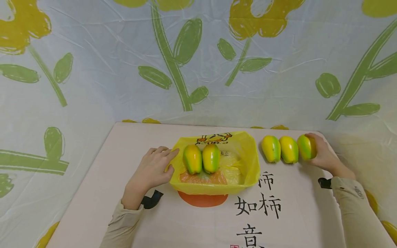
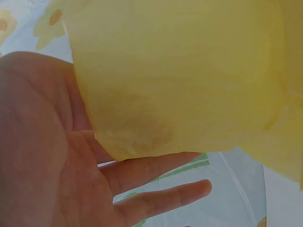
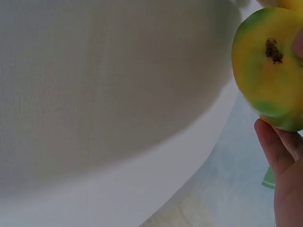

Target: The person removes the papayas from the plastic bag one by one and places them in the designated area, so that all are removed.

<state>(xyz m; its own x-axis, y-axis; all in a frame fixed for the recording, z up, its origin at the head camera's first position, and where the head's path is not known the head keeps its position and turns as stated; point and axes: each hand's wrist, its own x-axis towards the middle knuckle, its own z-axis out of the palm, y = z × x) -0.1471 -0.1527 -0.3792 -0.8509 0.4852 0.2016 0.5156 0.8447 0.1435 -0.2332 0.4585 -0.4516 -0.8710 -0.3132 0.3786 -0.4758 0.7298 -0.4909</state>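
Note:
A yellow plastic bag (image 1: 248, 172) lies spread wide in the middle of the table, and two yellow-green papayas (image 1: 192, 159) sit side by side in its mouth. My left hand (image 1: 156, 167) is at the bag's left rim, index fingertip touching it. In the left wrist view its fingers (image 2: 161, 198) stretch out straight, partly hidden behind the yellow plastic (image 2: 180, 85). At the right, my right hand (image 1: 322, 155) grips a papaya (image 1: 305, 147) between thumb and fingers. The right wrist view shows that papaya's (image 3: 260, 80) brown stem end, with fingers (image 3: 274, 146) against its side.
Two more papayas (image 1: 289, 149) rest on the table between the bag and my right hand. The pale table cover (image 1: 198, 227) carries black characters (image 1: 271, 205) and an orange shape (image 1: 203, 199). A flower-printed curtain (image 1: 198, 69) rises behind the table and at its sides.

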